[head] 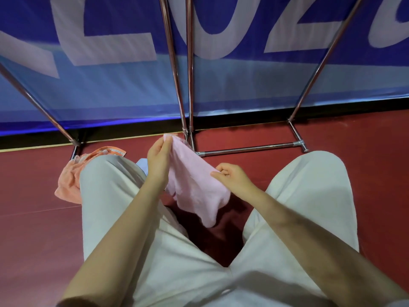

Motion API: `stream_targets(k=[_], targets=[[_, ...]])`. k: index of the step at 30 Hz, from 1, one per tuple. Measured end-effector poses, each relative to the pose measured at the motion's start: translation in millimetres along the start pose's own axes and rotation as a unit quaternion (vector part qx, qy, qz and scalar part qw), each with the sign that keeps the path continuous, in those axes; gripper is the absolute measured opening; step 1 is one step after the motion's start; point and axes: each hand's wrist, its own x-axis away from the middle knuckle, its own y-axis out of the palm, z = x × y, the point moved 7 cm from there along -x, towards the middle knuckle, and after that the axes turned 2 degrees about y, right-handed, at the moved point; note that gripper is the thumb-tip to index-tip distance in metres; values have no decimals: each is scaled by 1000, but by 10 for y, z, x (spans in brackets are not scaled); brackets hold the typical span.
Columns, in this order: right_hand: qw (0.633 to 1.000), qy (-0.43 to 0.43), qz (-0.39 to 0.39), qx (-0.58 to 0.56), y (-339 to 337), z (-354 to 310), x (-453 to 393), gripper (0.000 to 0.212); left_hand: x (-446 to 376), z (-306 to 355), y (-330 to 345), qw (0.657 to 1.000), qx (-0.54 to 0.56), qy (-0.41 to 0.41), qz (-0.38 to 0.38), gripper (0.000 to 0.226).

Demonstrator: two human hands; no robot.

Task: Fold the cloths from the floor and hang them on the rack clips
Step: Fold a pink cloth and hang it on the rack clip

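A pink cloth (194,187) hangs between my hands above the red floor, its lower end drooping between my knees. My left hand (158,159) pinches its far corner up near the rack's foot. My right hand (232,175) grips the cloth's near edge with curled fingers. An orange cloth (70,178) lies crumpled on the floor by my left knee. A bit of pale blue cloth (142,163) peeks out behind my left forearm. The metal rack's legs (189,85) rise in front of me; its clips are out of view.
A rack base bar (250,149) lies on the floor just beyond my hands. A blue banner (243,80) with large white letters stands behind the rack. My legs in light trousers (110,207) fill the lower view. Red floor (365,138) extends to the right.
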Motion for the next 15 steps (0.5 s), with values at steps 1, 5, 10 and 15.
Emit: stream_targets(k=[1, 5, 10, 15], targets=[[1000, 1, -4, 5, -4, 28, 12, 18, -22, -9, -70, 1000, 10, -9, 11, 28], [999, 17, -18, 32, -38, 158, 67, 18, -91, -34, -308, 998, 36, -30, 50, 25], [996, 43, -37, 74, -50, 337, 130, 24, -143, 39, -481, 996, 40, -31, 79, 28], [990, 56, 16, 130, -185, 427, 124, 23, -191, 67, -449, 998, 27, -9, 59, 29]])
